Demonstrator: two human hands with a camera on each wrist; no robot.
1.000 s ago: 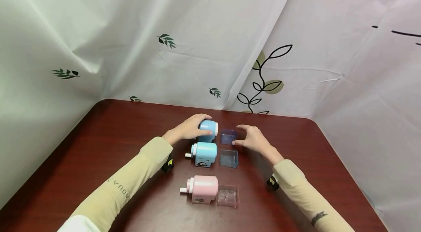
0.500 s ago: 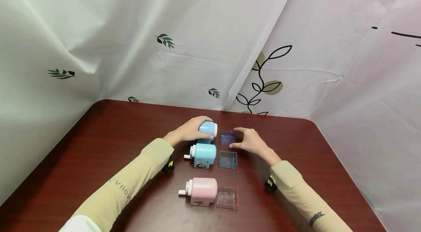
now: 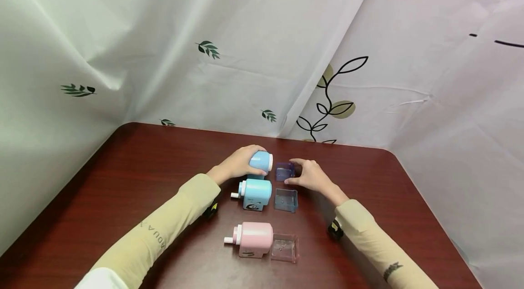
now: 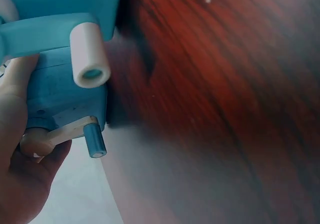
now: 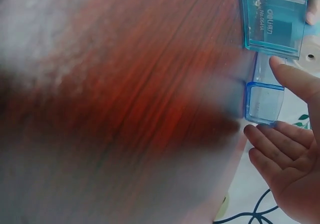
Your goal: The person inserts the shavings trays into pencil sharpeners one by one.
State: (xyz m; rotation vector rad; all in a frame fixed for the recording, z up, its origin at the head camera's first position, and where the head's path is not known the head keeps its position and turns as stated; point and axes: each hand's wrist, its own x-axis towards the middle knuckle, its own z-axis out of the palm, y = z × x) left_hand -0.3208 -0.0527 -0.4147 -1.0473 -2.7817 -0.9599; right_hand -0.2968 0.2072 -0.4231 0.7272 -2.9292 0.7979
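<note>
In the head view my left hand (image 3: 239, 161) grips the far blue pencil sharpener (image 3: 260, 160), covering its crank side. The left wrist view shows that sharpener (image 4: 67, 91) with its crank beside the palm. Across from it, my right hand (image 3: 313, 176) spans the violet-blue clear drawer (image 3: 284, 171), thumb on the near side and fingers on the far side. This drawer (image 5: 265, 101) rests on the table between thumb and fingertips in the right wrist view. A light-blue sharpener (image 3: 258, 191) stands nearer, its clear blue drawer (image 3: 285, 200) lying apart at its right.
Closest to the person stand a pink pencil sharpener (image 3: 256, 235) and a clear pink drawer (image 3: 284, 248) at its right. The cranks point left. All sit on a dark red wooden table (image 3: 172, 157), with a white patterned curtain (image 3: 229, 84) behind its far edge.
My right hand has moved slightly left, bringing thumb and fingers to the sides of the violet-blue drawer. The left hand keeps its grip on the far sharpener. The view has shifted slightly.
</note>
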